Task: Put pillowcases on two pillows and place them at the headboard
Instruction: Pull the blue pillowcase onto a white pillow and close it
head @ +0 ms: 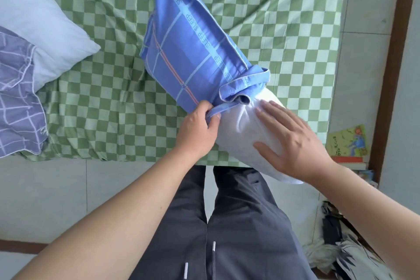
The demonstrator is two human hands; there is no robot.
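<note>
A white pillow (241, 129) lies slantwise over the near edge of the bed, its far part inside a blue striped pillowcase (181, 52) printed with "SLEEP". My left hand (197, 132) pinches the bunched open hem of the blue pillowcase. My right hand (293, 143) lies flat with fingers spread on the bare white end of the pillow, which sticks out past the bed edge. A second white pillow (43, 29) lies at the left of the bed. A purple grid-patterned pillowcase (18, 98) lies crumpled beside it.
The bed carries a green-and-white checked sheet (284, 29). I stand at its near edge in dark trousers (238, 223) on a pale tiled floor (56, 200). Books (347, 143) are stacked at the right by a brown wooden frame (395, 52). Dark-and-white fabric (341, 245) is heaped at lower right.
</note>
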